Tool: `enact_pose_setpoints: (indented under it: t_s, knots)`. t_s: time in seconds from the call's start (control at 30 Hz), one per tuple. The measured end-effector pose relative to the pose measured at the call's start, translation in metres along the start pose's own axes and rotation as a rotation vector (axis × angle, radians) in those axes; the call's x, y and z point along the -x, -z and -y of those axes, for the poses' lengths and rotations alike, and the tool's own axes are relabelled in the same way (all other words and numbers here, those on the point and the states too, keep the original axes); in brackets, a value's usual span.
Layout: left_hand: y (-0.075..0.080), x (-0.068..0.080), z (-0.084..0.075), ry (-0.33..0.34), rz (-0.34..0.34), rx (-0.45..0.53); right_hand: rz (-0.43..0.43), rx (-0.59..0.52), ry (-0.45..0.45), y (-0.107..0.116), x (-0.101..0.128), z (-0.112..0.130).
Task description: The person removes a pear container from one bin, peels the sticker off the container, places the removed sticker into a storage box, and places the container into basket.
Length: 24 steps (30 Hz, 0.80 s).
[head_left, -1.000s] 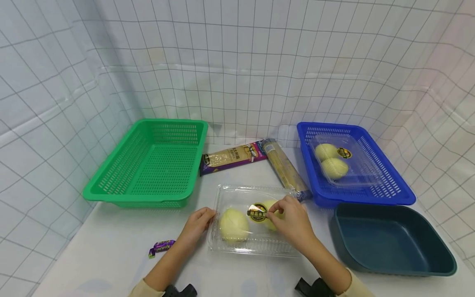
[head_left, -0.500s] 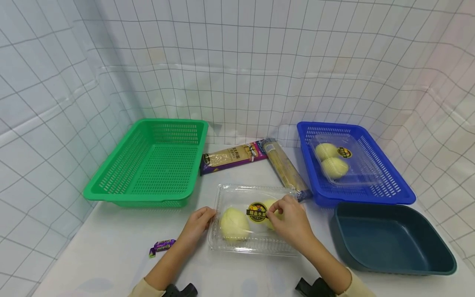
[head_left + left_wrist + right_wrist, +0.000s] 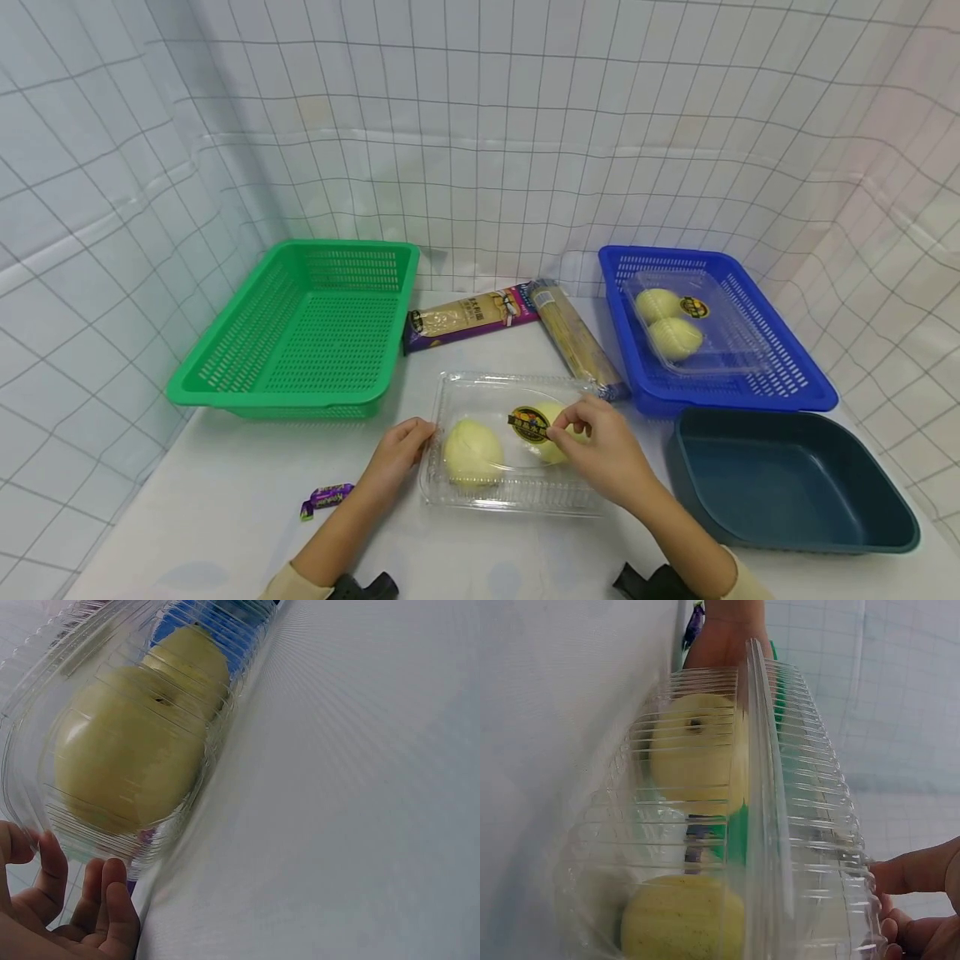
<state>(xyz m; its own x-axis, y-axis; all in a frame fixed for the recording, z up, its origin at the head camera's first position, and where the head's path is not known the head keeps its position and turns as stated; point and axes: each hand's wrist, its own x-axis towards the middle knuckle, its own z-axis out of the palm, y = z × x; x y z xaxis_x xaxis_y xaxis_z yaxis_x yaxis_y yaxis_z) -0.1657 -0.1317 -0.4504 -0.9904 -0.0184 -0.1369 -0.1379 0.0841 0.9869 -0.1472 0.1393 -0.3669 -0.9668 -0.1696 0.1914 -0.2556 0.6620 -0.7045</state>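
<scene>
A clear plastic clamshell box (image 3: pixel 480 387) lies on the table with two pale yellow round fruits (image 3: pixel 472 452) inside. My left hand (image 3: pixel 401 450) holds its left edge; in the left wrist view the fingertips (image 3: pixel 51 844) are at the box's rim. A round black-and-gold sticker (image 3: pixel 528 424) with a band across it is over the lid, near the right-hand fruit. My right hand (image 3: pixel 603 450) pinches the band's right end between thumb and forefinger. Whether the sticker still touches the lid I cannot tell.
A green basket (image 3: pixel 382 398) stands at left, a blue basket (image 3: pixel 795 383) with another boxed pair of fruits (image 3: pixel 675 337) at right. A dark teal tub (image 3: pixel 795 483) sits before it. Two noodle packs (image 3: pixel 472 321) lie behind; a purple-wrapped candy (image 3: pixel 330 497) lies front left.
My right hand has shifted slightly to the right, and the sticker has moved with it and now slants. The left hand and the box have stayed in place.
</scene>
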Motion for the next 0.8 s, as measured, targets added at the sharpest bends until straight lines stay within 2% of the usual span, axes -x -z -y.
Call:
enact_pose_setpoints:
  t_s: [0.33, 0.8]
  knots:
    - [0.001, 0.001, -0.002, 0.004, -0.004, -0.001, -0.036, 0.010, 0.013, 0.021, 0.006, -0.007]
    - [-0.001, 0.000, -0.002, 0.007, -0.011, 0.027, -0.105, 0.052, -0.044, 0.049, 0.013, -0.023]
